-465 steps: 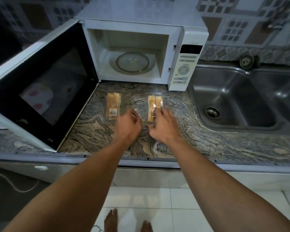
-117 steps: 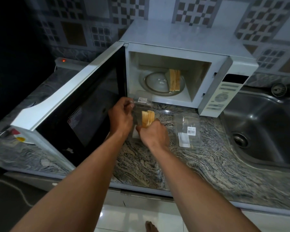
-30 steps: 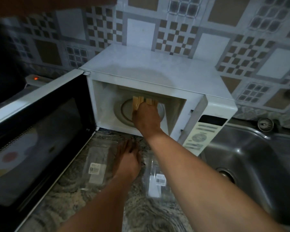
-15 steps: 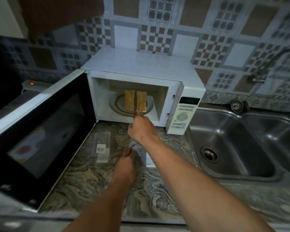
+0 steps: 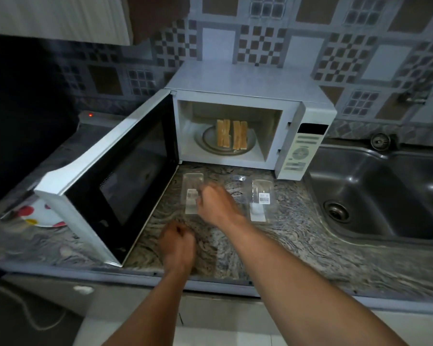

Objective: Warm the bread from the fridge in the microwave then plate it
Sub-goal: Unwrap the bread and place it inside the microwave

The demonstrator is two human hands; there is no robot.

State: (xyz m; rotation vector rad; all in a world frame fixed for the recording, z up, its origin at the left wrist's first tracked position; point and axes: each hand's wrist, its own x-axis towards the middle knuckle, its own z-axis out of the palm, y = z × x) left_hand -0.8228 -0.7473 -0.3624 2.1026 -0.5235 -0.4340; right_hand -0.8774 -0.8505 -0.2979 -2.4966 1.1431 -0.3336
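Bread [image 5: 231, 133] sits inside the microwave [image 5: 235, 78], two upright stacks side by side on the glass turntable [image 5: 205, 143], with a narrow gap between them. The microwave door [image 5: 115, 171] stands wide open, swung out from the cavity's hinge side.

On the counter [image 5: 298, 240] just in front of the microwave lie two clear wrappers, both flat and without bread: the door-side wrapper [image 5: 191, 181] and the panel-side wrapper [image 5: 260, 198], each with a barcode label.

My right hand [image 5: 216, 207] is over the near end of the door-side wrapper, fingers curled. It is blurred, so I cannot tell whether it pinches the plastic or only hovers. My left hand [image 5: 178, 245] is further out from the microwave, near the counter's front edge, balled into a fist with nothing in it.

A spotted plate [image 5: 43, 216] shows behind the microwave door, and the sink [image 5: 385, 196] lies beyond the control panel.
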